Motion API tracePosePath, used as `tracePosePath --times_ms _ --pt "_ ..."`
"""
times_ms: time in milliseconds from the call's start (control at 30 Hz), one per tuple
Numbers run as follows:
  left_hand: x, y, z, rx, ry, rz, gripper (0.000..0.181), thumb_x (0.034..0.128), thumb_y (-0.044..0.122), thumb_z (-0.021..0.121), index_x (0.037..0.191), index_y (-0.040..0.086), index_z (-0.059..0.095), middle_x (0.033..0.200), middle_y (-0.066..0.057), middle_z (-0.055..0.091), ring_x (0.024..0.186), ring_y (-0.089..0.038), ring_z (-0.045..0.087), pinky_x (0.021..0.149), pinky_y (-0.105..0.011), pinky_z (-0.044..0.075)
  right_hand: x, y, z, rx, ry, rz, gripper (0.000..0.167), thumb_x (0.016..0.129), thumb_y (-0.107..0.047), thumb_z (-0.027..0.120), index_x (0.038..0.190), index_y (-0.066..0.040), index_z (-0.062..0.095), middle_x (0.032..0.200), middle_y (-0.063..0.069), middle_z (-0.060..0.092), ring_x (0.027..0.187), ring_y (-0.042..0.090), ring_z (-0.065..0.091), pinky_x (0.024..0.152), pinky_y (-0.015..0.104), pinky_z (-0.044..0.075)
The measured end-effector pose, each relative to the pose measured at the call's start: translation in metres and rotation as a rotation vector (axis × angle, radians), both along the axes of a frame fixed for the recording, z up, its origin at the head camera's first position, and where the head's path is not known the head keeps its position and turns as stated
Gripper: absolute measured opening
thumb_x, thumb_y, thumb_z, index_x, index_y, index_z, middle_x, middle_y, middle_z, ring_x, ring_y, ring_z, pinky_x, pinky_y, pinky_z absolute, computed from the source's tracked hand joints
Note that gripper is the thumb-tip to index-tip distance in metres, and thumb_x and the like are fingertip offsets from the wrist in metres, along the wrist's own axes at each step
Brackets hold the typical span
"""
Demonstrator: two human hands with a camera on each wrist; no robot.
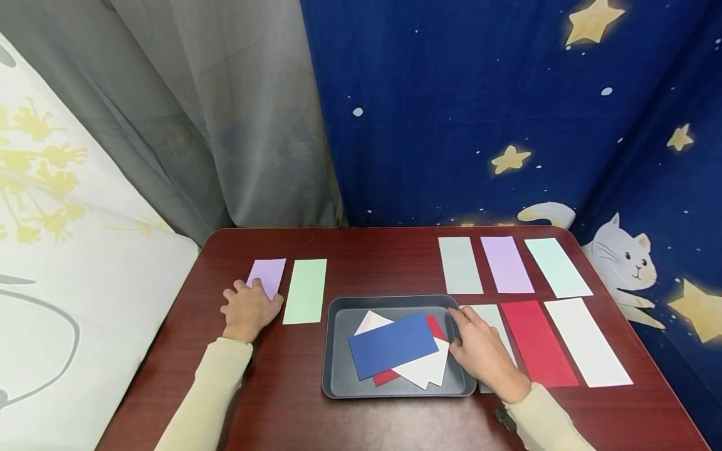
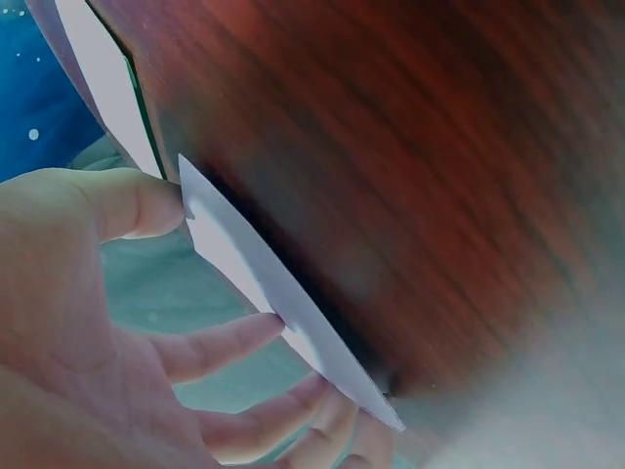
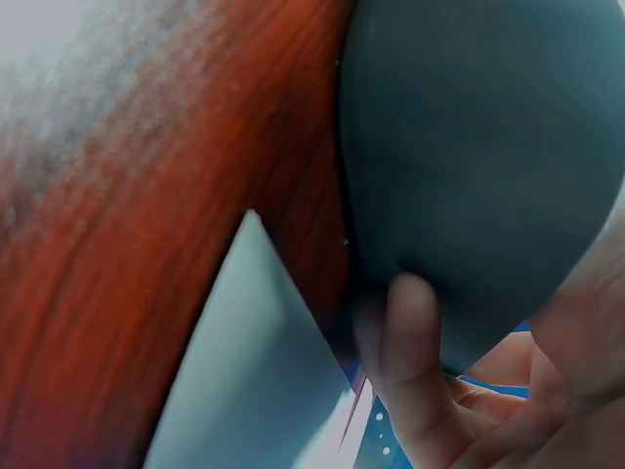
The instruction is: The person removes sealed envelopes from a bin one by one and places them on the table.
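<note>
My left hand (image 1: 252,309) holds a purple card (image 1: 268,275) on the left of the table, fingers spread over its near part. In the left wrist view, the thumb (image 2: 146,203) touches one end of the card's near edge and the fingertips meet it further along. Right of it lies a pale green card (image 1: 305,291). A dark grey tray (image 1: 341,386) sits in the middle, with a blue card (image 1: 393,346) on top of white and red cards. My right hand (image 1: 486,344) grips the tray's right rim, thumb against the outer wall in the right wrist view.
On the right, a back row has a grey-green card (image 1: 460,265), a purple card (image 1: 507,264) and a mint card (image 1: 558,267). Nearer are a partly hidden pale card (image 1: 496,316), a red card (image 1: 539,344) and a white card (image 1: 588,342). Curtains (image 1: 429,125) hang behind the table.
</note>
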State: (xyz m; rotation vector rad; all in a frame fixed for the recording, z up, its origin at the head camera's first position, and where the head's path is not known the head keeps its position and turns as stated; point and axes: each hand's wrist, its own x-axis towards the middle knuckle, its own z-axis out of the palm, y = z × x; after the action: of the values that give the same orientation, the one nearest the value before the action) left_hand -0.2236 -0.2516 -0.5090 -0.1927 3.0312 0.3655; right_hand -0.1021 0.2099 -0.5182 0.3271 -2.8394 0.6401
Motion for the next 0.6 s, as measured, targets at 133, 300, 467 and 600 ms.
tracePosePath --times_ms 133,300,467,600 --pt "0.001 0.000 0.000 -0.010 -0.001 0.001 0.075 0.0985 0.039 0.058 0.143 -0.020 0.046 0.130 -0.050 0.041 0.122 -0.070 0.042 0.088 -0.081 0.045 0.000 0.000 0.000 0.001 0.002 -0.001 0.058 0.079 0.007 0.077 0.136 0.012 0.069 0.118 0.017 0.067 0.077 0.020 0.063 0.057 0.035 0.049" --pt "0.005 0.005 0.004 -0.014 0.036 -0.005 0.073 0.0985 0.039 0.059 0.141 -0.018 0.048 0.132 -0.048 0.043 0.122 -0.069 0.043 0.088 -0.082 0.045 0.000 0.000 0.000 -0.001 -0.005 -0.004 0.058 0.079 0.007 0.077 0.136 0.012 0.068 0.118 0.017 0.067 0.078 0.020 0.064 0.057 0.035 0.049" --pt "0.012 0.018 0.014 -0.015 0.116 -0.055 0.068 0.0998 0.037 0.059 0.141 -0.016 0.052 0.140 -0.048 0.044 0.123 -0.068 0.045 0.086 -0.081 0.047 0.000 0.000 0.000 0.001 -0.009 -0.005 0.058 0.079 0.007 0.077 0.136 0.012 0.068 0.118 0.017 0.067 0.078 0.020 0.063 0.057 0.034 0.048" --pt "0.021 0.036 0.025 -0.024 0.208 -0.109 0.065 0.0985 0.034 0.064 0.142 -0.013 0.056 0.144 -0.044 0.048 0.122 -0.066 0.050 0.083 -0.079 0.050 0.000 0.000 0.000 0.004 -0.002 -0.002 0.058 0.079 0.007 0.077 0.136 0.012 0.068 0.118 0.017 0.067 0.077 0.020 0.063 0.056 0.034 0.048"
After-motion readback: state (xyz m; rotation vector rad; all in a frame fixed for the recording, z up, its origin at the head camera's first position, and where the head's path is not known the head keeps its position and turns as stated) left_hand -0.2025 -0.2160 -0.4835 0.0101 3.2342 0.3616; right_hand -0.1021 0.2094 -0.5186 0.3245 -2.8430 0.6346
